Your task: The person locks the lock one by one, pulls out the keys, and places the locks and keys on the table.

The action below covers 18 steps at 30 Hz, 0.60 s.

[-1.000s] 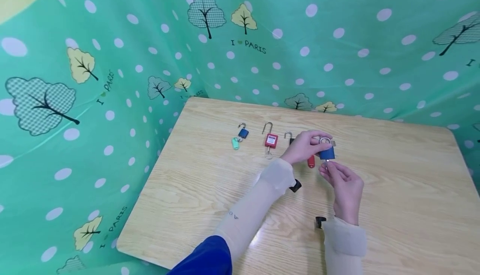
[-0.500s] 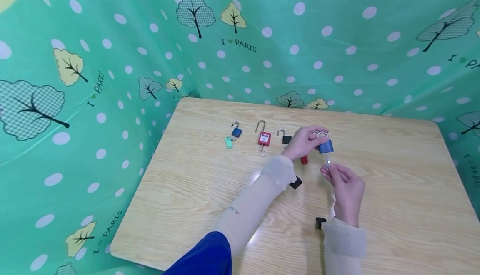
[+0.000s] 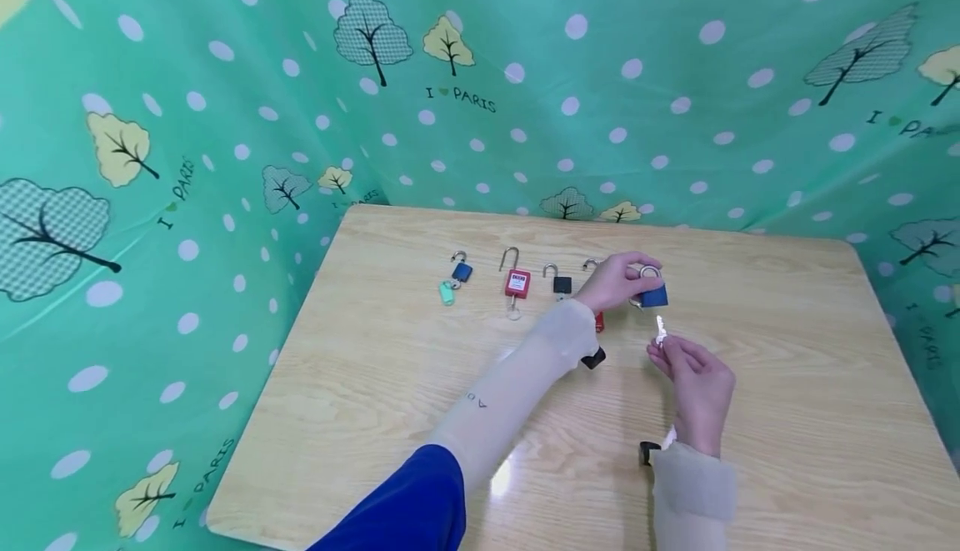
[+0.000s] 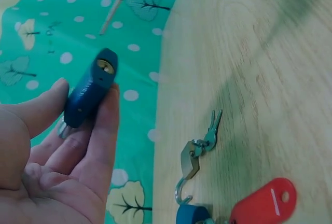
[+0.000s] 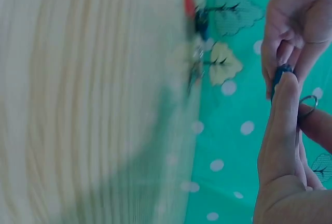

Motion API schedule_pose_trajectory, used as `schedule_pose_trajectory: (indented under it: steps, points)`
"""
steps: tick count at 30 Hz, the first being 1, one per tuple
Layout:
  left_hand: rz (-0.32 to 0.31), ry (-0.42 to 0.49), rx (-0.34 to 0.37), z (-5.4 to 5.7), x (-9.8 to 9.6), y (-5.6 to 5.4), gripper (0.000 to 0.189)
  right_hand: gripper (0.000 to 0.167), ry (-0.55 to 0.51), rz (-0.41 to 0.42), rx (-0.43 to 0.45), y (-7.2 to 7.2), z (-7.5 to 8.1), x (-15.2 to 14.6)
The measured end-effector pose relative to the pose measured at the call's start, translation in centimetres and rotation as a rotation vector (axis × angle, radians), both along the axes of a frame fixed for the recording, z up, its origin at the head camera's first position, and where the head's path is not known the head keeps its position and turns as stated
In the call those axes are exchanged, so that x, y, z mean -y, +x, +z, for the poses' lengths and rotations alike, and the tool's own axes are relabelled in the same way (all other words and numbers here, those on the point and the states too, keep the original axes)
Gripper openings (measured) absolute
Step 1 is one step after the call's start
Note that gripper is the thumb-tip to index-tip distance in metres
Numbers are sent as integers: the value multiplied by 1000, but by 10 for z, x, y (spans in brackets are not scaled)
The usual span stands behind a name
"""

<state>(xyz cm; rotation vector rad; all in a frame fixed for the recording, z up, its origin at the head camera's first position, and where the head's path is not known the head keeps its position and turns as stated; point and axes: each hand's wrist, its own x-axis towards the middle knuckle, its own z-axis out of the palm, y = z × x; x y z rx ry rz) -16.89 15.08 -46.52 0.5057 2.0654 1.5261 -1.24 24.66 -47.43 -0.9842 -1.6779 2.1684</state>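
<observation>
My left hand [image 3: 617, 282] holds a blue padlock [image 3: 654, 294] above the table, shackle up. In the left wrist view, thumb and fingers grip the padlock [image 4: 89, 94] by its sides, and its brass keyhole [image 4: 106, 67] faces the key. Most of the shackle is hidden by the hand there. My right hand [image 3: 697, 388] pinches a silver key [image 3: 661, 330] just below the padlock. The key [image 4: 114, 12] is apart from the keyhole, its tip pointing toward it. A key ring [image 5: 311, 105] shows by the right fingers.
On the wooden table [image 3: 390, 384] lie a small blue padlock [image 3: 462, 272] with a green tag [image 3: 447, 293], a red padlock [image 3: 517, 283] and a black padlock [image 3: 562, 284]. Near the left hand are a red tag [image 4: 264, 203], another blue padlock [image 4: 192, 214] and a brass-coloured padlock [image 4: 190, 159] with keys.
The key has come down out of the padlock's keyhole, so a gap now shows between them. Both hands keep their grip. The head view has shifted to the right.
</observation>
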Motion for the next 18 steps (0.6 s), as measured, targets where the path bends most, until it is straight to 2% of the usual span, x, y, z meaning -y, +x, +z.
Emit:
schedule_pose_trajectory:
  steps: [3, 7, 10, 14, 18]
  points:
    - [-31, -84, -51, 0, -6, -4, 42, 32, 105, 49, 22, -4, -6, -8]
    - [-71, -171, -91, -4, -20, -8, 43, 29, 326, 159, 124, -11, -12, -22]
    - [-78, -252, -128, -9, -34, -11, 39, 30, 462, 223, 203, -17, -13, -34]
    - [-65, -342, -164, -18, -50, -15, 36, 30, 425, 270, 248, -23, -14, -44]
    - [-66, -348, -138, -29, -60, -19, 36, 32, 381, 335, 306, -28, -15, -53]
